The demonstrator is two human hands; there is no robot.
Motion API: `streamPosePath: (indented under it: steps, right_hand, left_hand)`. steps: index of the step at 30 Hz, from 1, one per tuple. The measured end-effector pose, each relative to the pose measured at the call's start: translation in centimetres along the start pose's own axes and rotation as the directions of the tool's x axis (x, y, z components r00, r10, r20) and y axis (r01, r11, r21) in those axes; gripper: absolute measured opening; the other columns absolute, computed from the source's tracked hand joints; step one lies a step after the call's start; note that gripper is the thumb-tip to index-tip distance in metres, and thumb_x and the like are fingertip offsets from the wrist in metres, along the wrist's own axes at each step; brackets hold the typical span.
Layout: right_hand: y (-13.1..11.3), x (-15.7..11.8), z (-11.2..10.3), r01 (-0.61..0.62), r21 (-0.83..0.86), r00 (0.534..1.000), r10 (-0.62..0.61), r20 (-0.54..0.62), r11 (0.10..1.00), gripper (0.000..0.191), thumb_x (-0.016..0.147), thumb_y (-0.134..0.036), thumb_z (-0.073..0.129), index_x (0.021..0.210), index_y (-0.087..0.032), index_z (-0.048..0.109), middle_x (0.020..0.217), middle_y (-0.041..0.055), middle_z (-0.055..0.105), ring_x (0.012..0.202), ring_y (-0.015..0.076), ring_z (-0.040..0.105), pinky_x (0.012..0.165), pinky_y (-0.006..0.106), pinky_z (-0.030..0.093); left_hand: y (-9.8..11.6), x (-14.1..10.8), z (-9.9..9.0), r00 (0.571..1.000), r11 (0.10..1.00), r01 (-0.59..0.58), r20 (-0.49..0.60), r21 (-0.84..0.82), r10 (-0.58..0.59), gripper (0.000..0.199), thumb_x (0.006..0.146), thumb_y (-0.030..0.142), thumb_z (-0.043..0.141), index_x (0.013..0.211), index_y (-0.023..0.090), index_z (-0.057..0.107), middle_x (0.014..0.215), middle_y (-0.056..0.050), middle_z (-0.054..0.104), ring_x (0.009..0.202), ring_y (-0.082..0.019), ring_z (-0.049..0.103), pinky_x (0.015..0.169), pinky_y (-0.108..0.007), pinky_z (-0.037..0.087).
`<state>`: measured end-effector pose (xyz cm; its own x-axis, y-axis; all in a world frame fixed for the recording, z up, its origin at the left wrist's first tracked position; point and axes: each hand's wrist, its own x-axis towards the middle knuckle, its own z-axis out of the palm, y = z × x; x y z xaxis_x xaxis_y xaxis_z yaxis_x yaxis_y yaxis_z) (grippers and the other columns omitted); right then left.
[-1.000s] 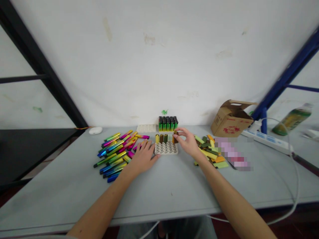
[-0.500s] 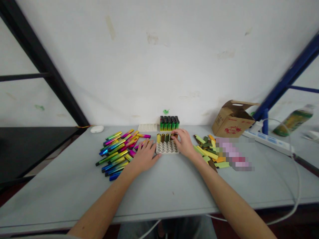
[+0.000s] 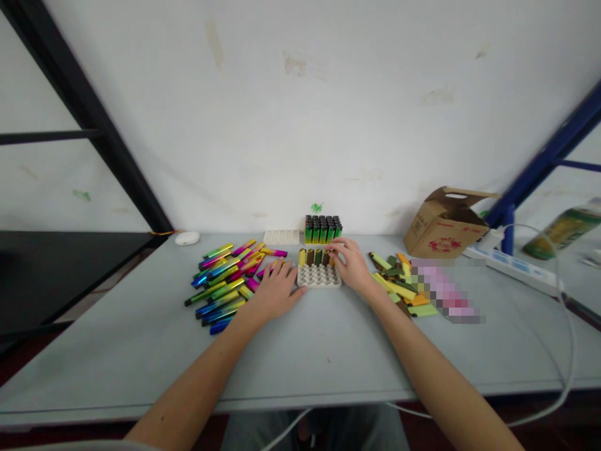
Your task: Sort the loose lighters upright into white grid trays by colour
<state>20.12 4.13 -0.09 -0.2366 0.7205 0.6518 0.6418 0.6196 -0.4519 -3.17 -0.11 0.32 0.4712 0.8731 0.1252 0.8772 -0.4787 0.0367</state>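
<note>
A white tray (image 3: 319, 277) with rows of holes sits in front of me. Along its far row stand several slim lighter-like pieces (image 3: 310, 257), yellow, brown and dark green. My right hand (image 3: 353, 266) reaches over the tray's right end, its thumb and fingers pinched on a brown lighter-like piece (image 3: 331, 255) at the end of that row. The fingers partly cover this piece. On the left, my left hand (image 3: 278, 291) rests with fingers spread, its thumb by the tray's near left corner. Shiny multicoloured lighter-like tubes (image 3: 228, 275) lie in a pile beside it.
Green and black lighters (image 3: 323, 230) stand in a block by the wall, next to another white holed tray (image 3: 280, 237). At right lie loose yellow, green and brown pieces (image 3: 399, 288), a cardboard box (image 3: 444, 228) and a power strip (image 3: 514, 269). A white case (image 3: 187, 238) is at left.
The view has shifted slightly, moving everything a little to the right. My right hand stays at the right end of the far row, and the left hand keeps its place beside the tray.
</note>
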Motion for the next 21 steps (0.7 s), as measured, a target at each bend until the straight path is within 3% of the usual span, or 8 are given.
streamPosePath:
  steps: [3,7,11,13,16,18,21]
  right_hand:
    - [0.0,-0.1,-0.1,0.025,-0.134,0.999,-0.028,-0.019,0.991,0.027,0.089,-0.019,0.048,0.104,-0.021,0.07,0.12,0.0126,0.059,0.116,0.0262,0.05,0.102,0.045,0.04]
    - [-0.3,0.0,-0.2,0.024,-0.142,1.0,-0.023,0.012,0.99,0.028,0.091,-0.024,0.048,0.109,-0.019,0.068,0.12,0.0126,0.06,0.114,0.0255,0.052,0.101,0.043,0.041]
    - [0.2,0.2,-1.4,-0.137,-0.184,0.99,0.128,-0.06,0.973,0.034,0.092,-0.028,0.043,0.119,-0.017,0.061,0.119,0.0133,0.063,0.112,0.0258,0.055,0.1,0.041,0.041]
    - [0.9,0.2,-2.5,-0.313,-0.325,0.95,0.292,-0.113,0.892,0.036,0.092,-0.028,0.041,0.118,-0.014,0.061,0.116,0.0155,0.064,0.109,0.0283,0.057,0.097,0.042,0.041]
    - [2.0,-0.3,-4.4,-0.508,-0.545,0.842,0.517,-0.152,0.667,0.037,0.089,-0.03,0.046,0.116,-0.011,0.063,0.115,0.0201,0.065,0.107,0.0332,0.059,0.092,0.044,0.041]
    - [2.6,-0.7,-5.5,-0.545,-0.632,0.778,0.614,-0.134,0.552,0.038,0.086,-0.032,0.051,0.113,-0.01,0.065,0.111,0.022,0.067,0.107,0.0356,0.06,0.091,0.045,0.041]
    - [3.2,-1.1,-6.4,-0.547,-0.685,0.718,0.69,-0.088,0.482,0.035,0.084,-0.032,0.053,0.107,-0.011,0.07,0.106,0.022,0.069,0.106,0.0358,0.062,0.091,0.045,0.04]
  left_hand:
    - [0.0,0.0,0.0,1.0,1.0,0.006,0.007,0.015,-0.006,0.057,0.095,0.049,0.034,0.138,0.013,0.043,0.147,-0.018,0.041,0.141,-0.034,0.028,0.113,-0.052,0.021]
    - [0.0,0.0,-0.1,1.0,1.0,0.007,0.016,0.029,-0.008,0.057,0.095,0.048,0.034,0.137,0.012,0.044,0.147,-0.018,0.041,0.14,-0.035,0.028,0.113,-0.052,0.022]
    - [-0.1,0.0,0.0,1.0,1.0,0.01,0.02,0.018,-0.01,0.055,0.095,0.049,0.035,0.137,0.014,0.045,0.148,-0.018,0.041,0.141,-0.034,0.027,0.113,-0.053,0.022]
    - [-0.2,0.0,0.1,1.0,1.0,0.012,0.028,0.015,-0.013,0.055,0.095,0.049,0.035,0.137,0.015,0.045,0.148,-0.017,0.04,0.142,-0.034,0.026,0.113,-0.054,0.022]
    - [-0.1,0.1,0.1,0.999,1.0,0.017,0.033,0.016,-0.017,0.056,0.095,0.048,0.035,0.138,0.013,0.045,0.149,-0.018,0.039,0.142,-0.034,0.025,0.113,-0.055,0.022]
    - [0.0,0.1,0.0,0.999,1.0,0.024,0.033,0.019,-0.025,0.056,0.095,0.048,0.035,0.138,0.013,0.044,0.149,-0.018,0.038,0.142,-0.035,0.025,0.114,-0.054,0.022]
    - [0.0,0.0,-0.1,0.999,0.999,0.036,0.034,0.019,-0.037,0.057,0.095,0.048,0.036,0.139,0.013,0.044,0.149,-0.018,0.038,0.142,-0.035,0.026,0.114,-0.053,0.022]
